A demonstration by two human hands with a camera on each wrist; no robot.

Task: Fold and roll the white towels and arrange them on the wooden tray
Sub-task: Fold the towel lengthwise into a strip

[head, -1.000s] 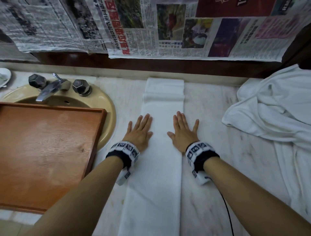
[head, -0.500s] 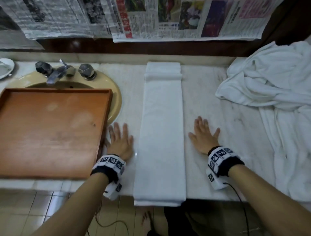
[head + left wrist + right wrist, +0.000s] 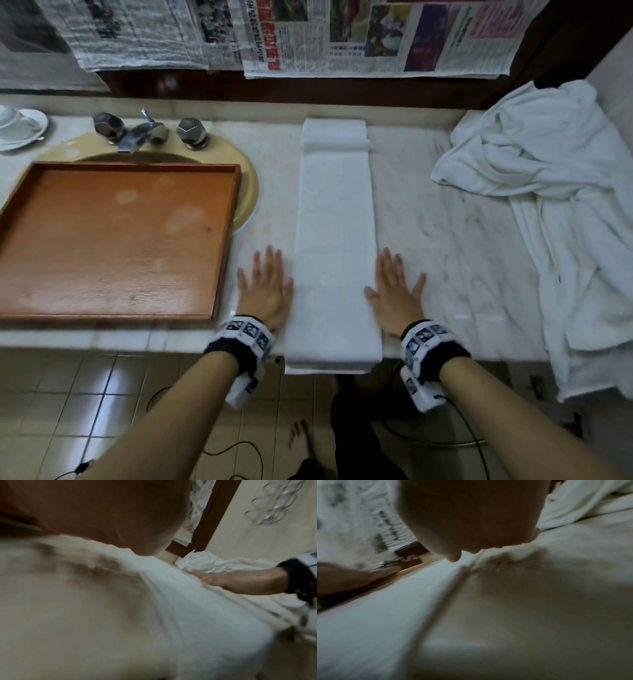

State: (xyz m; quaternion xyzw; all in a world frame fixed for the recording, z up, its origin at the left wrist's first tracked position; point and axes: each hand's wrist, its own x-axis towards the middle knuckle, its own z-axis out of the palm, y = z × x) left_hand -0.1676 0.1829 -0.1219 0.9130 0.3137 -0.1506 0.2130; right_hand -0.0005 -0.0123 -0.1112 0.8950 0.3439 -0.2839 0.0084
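**Two flat hands, one long folded towel on the desk**

Two hands are down flat on the marble desk [image 3: 445,240], fingers straight and spread, holding nothing. Left hand [image 3: 265,291] sits just beside the left long edge of the folded towel [image 3: 334,240], right hand [image 3: 397,294] just beside the right edge, thumbs right up against the cloth as far as I can see.

Containers: the wooden tray [image 3: 219,240] has nothing in it, just a few pale smudges on the bottom. It rests over the beige sink [image 3: 248,185], with the faucet [image 3: 137,133] behind it. A white dish [image 3: 20,132] sits at the far left corner; can't tell what's in it.

Writing: newspaper sheets [image 3: 342,37] hang along the wall with red and black print, too blurry to read. Both wristbands [image 3: 245,334] carry black-and-white square marker patterns.

Edges and room: the towel is a long narrow strip running from the back wall to the front edge, where its near end hangs slightly over. The far end has a small fold across it. Bare marble lies between the strip and the loose towel pile [image 3: 548,205] on the right, which drapes over the front edge. On the left there's only a thin gap between the hand and the tray rim. Wrist views are blurry, mostly cloth and palm.
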